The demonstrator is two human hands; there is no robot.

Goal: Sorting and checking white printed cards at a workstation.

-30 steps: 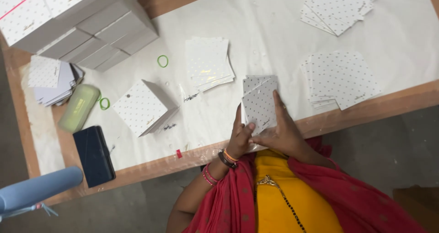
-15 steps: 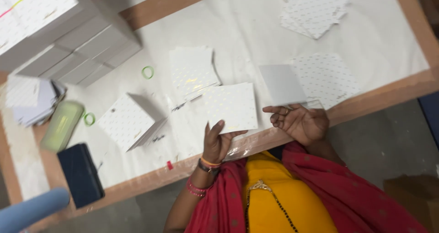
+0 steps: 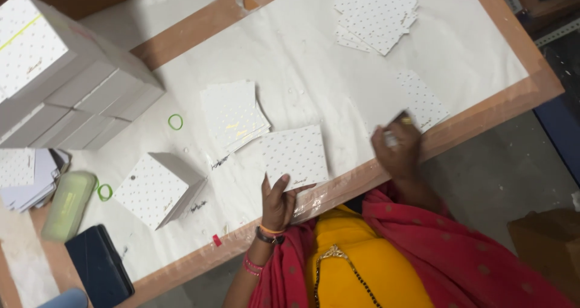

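My left hand [image 3: 277, 204] pinches the near edge of a white gold-dotted card [image 3: 296, 155] that lies flat on the paper-covered table [image 3: 314, 66]. My right hand [image 3: 397, 149] is blurred, with curled fingers at the near corner of a low pile of dotted sheets [image 3: 423, 102] on the right. Whether it grips a sheet is unclear. A stack of white cards [image 3: 232, 113] lies just beyond the left hand.
A folded dotted box [image 3: 158, 188] stands at the left. Stacked white boxes [image 3: 66, 90] fill the far left. More dotted sheets [image 3: 377, 18] lie far right. Green rubber bands [image 3: 175, 122], a green case [image 3: 68, 205] and a dark wallet [image 3: 99, 265] lie near the left edge.
The folded piece held upright in both hands was laid flat. My left hand stays on it, while my right hand let go and moved right to the sheet pile.
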